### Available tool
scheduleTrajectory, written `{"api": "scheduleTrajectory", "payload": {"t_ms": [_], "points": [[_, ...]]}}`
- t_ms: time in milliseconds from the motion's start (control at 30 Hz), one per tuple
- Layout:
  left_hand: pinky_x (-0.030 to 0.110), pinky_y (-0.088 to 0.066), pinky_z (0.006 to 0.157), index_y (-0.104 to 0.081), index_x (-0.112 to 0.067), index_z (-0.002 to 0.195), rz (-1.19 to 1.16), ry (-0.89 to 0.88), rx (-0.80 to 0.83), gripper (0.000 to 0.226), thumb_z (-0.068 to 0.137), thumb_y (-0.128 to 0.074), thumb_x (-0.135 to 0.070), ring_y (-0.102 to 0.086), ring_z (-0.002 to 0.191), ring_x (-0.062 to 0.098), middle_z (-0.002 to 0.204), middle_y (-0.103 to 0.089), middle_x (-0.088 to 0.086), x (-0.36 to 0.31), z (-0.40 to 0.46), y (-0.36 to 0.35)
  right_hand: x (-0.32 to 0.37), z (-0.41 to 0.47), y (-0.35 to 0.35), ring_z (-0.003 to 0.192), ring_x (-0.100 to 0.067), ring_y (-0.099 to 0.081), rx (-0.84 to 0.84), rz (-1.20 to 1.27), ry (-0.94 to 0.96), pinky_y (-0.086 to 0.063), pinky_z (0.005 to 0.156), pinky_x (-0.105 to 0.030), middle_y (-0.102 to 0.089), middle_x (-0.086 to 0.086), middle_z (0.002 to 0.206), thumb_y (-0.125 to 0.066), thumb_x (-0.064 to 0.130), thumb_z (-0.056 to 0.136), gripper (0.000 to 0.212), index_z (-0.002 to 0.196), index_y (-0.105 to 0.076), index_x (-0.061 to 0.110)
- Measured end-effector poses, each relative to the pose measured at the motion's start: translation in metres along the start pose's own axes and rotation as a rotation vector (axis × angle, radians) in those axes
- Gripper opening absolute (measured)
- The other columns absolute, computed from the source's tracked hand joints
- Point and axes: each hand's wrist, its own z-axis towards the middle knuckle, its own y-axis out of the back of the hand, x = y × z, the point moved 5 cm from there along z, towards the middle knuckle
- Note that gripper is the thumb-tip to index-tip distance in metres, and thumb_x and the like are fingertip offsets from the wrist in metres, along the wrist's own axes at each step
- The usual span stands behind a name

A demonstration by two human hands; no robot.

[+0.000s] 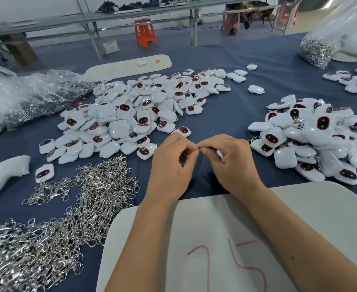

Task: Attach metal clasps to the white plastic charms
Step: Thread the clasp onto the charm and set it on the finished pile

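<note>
My left hand (170,165) and my right hand (231,161) meet fingertip to fingertip above the blue cloth. The right hand curls round a white plastic charm (220,153), of which only an edge shows. The left fingers pinch a small metal clasp (198,152) at the point where the hands touch; it is mostly hidden. A large heap of white charms with dark red-rimmed faces (135,114) lies beyond the hands. A heap of loose silver clasps (72,207) spreads at the near left. Another charm pile (312,140), with chains showing among them, sits at the right.
A white foam board with red marks (226,239) lies under my forearms at the table's near edge. Clear plastic bags (36,93) lie at the far left; a bag of metal clasps (318,49) stands far right. A long white board (131,65) lies behind the charms.
</note>
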Motion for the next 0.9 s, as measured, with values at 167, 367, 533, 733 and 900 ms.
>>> {"api": "scheduleTrajectory", "payload": {"t_ms": [167, 367, 533, 733, 900], "points": [[0.035, -0.049, 0.070, -0.068, -0.012, 0.081, -0.003, 0.064, -0.045, 0.013, 0.089, -0.068, -0.002, -0.059, 0.080, 0.016, 0.085, -0.062, -0.002, -0.001, -0.002, -0.003, 0.004, 0.000, 0.001, 0.072, -0.022, -0.059, -0.045, -0.138, 0.105, -0.050, 0.069, -0.035, -0.072, 0.003, 0.080, -0.068, -0.004, 0.093, 0.017, 0.090, -0.079, 0.009], [0.036, -0.049, 0.069, -0.065, -0.013, 0.079, -0.040, 0.067, -0.085, 0.015, 0.088, -0.067, -0.001, -0.059, 0.080, 0.018, 0.083, -0.062, -0.003, -0.005, -0.001, 0.000, 0.006, -0.002, 0.002, 0.075, -0.023, -0.064, -0.137, -0.114, 0.069, -0.052, 0.072, -0.035, -0.075, 0.002, 0.083, -0.072, -0.001, 0.092, 0.012, 0.091, -0.079, 0.008], [0.038, -0.050, 0.069, -0.063, -0.012, 0.080, -0.022, 0.028, -0.056, 0.015, 0.088, -0.067, 0.000, -0.059, 0.081, 0.017, 0.086, -0.059, -0.002, -0.007, 0.001, -0.001, -0.010, -0.003, 0.004, 0.089, -0.008, -0.072, -0.142, 0.105, -0.201, -0.056, 0.084, -0.025, -0.078, 0.005, 0.095, -0.078, 0.007, 0.091, 0.011, 0.102, -0.080, 0.009], [0.033, -0.052, 0.070, -0.066, -0.013, 0.081, -0.020, 0.002, -0.055, 0.017, 0.089, -0.067, 0.002, -0.061, 0.082, 0.016, 0.089, -0.059, -0.004, -0.008, 0.002, 0.001, -0.007, 0.000, -0.003, 0.094, -0.014, -0.072, 0.035, 0.301, -0.189, -0.051, 0.085, -0.018, -0.078, 0.005, 0.095, -0.071, -0.003, 0.093, 0.019, 0.101, -0.081, 0.011], [0.032, -0.052, 0.069, -0.068, -0.012, 0.081, -0.041, 0.017, -0.062, 0.016, 0.088, -0.067, 0.003, -0.061, 0.083, 0.016, 0.088, -0.061, -0.002, -0.008, 0.002, 0.001, -0.012, 0.000, 0.001, 0.086, -0.010, -0.072, -0.001, 0.326, -0.247, -0.050, 0.081, -0.016, -0.078, 0.010, 0.086, -0.073, -0.001, 0.092, 0.016, 0.091, -0.081, 0.013]]}}
